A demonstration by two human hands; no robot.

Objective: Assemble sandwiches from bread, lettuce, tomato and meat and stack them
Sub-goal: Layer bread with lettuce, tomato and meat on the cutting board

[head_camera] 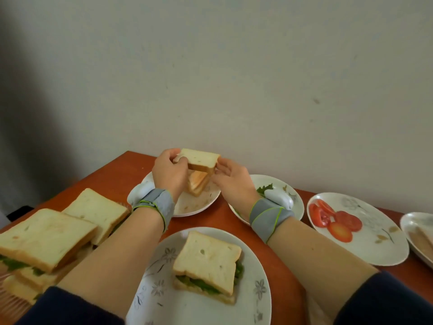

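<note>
Both hands hold one slice of white bread (201, 160) in the air above the far plate (194, 205). My left hand (167, 173) grips its left edge and my right hand (230, 178) pinches its right corner. A few more bread slices (198, 185) lean on that plate beneath the raised slice. A finished sandwich (207, 265) with lettuce lies on the near flowered plate (253, 289). At the left stands a stack of sandwiches (46, 240).
Lettuce (264, 189) sits on a plate (296, 207) behind my right wrist. Tomato slices (335, 221) lie on a plate (379, 245) to the right. A further plate (407, 221) with pale meat slices (424, 240) is cut off at the right edge. A wall borders the orange table (117, 174).
</note>
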